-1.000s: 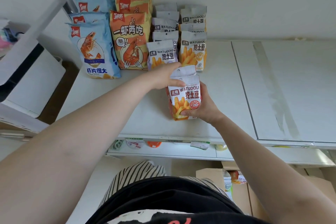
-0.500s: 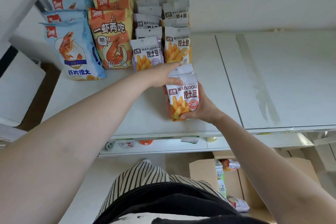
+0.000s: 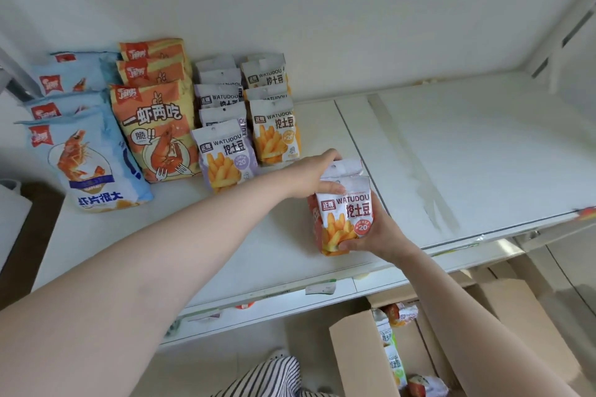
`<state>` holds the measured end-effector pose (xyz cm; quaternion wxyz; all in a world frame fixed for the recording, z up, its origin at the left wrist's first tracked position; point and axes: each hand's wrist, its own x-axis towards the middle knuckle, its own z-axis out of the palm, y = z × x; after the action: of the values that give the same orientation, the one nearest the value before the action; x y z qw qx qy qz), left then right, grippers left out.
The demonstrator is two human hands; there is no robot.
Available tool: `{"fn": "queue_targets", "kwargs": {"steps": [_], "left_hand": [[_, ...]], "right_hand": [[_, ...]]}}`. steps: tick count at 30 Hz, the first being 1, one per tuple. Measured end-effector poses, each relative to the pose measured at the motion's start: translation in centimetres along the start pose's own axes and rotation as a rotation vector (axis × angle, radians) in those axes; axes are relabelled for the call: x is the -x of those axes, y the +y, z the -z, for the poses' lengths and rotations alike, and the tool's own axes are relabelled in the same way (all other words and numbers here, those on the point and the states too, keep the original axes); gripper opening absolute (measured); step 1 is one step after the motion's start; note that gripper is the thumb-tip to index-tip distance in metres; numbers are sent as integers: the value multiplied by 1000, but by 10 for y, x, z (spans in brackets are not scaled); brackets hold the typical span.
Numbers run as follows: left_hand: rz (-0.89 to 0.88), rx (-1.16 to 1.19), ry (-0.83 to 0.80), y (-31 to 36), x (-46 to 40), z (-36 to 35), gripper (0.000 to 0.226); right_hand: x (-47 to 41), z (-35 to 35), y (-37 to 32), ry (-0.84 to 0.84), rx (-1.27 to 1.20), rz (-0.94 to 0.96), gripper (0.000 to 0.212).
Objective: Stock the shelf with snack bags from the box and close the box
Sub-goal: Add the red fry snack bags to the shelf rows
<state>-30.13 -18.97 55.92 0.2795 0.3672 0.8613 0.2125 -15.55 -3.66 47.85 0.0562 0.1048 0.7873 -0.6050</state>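
Now, at the far left of the white shelf, blue prawn-cracker bags stand in a row running back toward the wall. Just right of them stands a row of orange prawn bags, also front to back. Next come two rows of small WATUDOU potato-stick bags — a purple-trimmed row and, touching it on the right, a yellow-trimmed row.

Your left arm reaches across from the near left. Your left hand is curled over the top edges of a small stack of red-trimmed WATUDOU bags, with the thumb pressed on the front bag's top and the fingers behind. The stack stands on the shelf near its front edge, to the right of and nearer than the yellow-trimmed row, apart from it. Your right hand wraps the stack's lower right side, thumb across the bottom front, gripping it.

Right of your hands the shelf surface is bare white, with a seam and a pale diagonal streak.

Below the shelf edge, at the near right, an open cardboard box sits with its flaps up — a few more snack bags show inside. Striped fabric of your clothing shows at the bottom centre.
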Motion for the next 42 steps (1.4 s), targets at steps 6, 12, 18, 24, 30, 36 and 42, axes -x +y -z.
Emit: {"fn": "queue_targets", "kwargs": {"steps": [6,12,18,24,30,36,42], "left_hand": [[-60,-82,16,18,-34,-7,68],[-101,-239,98,19,-77,15,64],[-69,-430,158,3,-124,56,50],[-41,-473,177,-28,-166,97,55],[48,-534,176,-45,-186,136,64],[77,-515,249,-68,-206,159,68],[67,-593,330,-77,-220,172,66]], "right_hand": [[-7,37,12,19,-8,23,109],[-55,57,25,-14,-37,129,102],[-128,75,16,-68,-11,215,97],[-200,77,9,-65,19,285,87],[-267,71,1,-66,27,328,100],[-315,62,-5,-10,30,333,107],[-337,57,-12,84,48,329,117]]}}
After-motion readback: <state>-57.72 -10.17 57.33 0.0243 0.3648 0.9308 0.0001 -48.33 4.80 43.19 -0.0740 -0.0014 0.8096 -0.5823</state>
